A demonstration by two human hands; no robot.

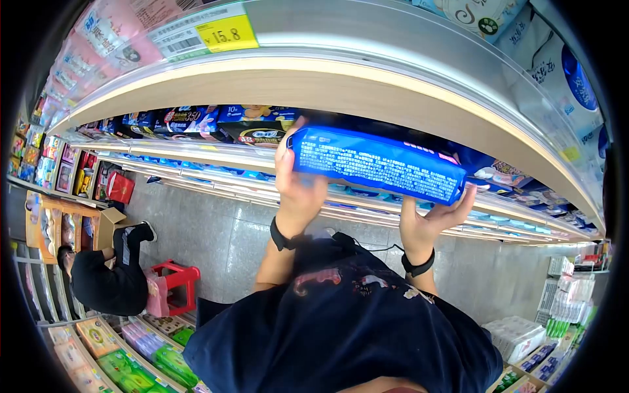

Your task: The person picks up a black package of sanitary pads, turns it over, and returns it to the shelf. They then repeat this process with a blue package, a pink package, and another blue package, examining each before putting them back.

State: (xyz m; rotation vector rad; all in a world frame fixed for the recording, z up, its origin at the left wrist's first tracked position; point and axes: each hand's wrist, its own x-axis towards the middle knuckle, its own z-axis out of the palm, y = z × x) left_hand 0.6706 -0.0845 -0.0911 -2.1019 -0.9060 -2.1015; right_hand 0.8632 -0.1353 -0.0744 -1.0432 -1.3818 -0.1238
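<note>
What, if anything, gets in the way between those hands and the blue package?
Nothing visible does: the left hand and the right hand hold the blue package directly, one at each end.

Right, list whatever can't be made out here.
- Head view: the far side of the blue pack, turned away from the camera.
- Head view: its fine print, too small to read.
- Head view: any stock directly behind the pack, which blocks it.
- Head view: what the other person's hands are doing, too small and far off.
- Head view: the rest of the pale pack at top right, cut off by the upper edge.
</note>
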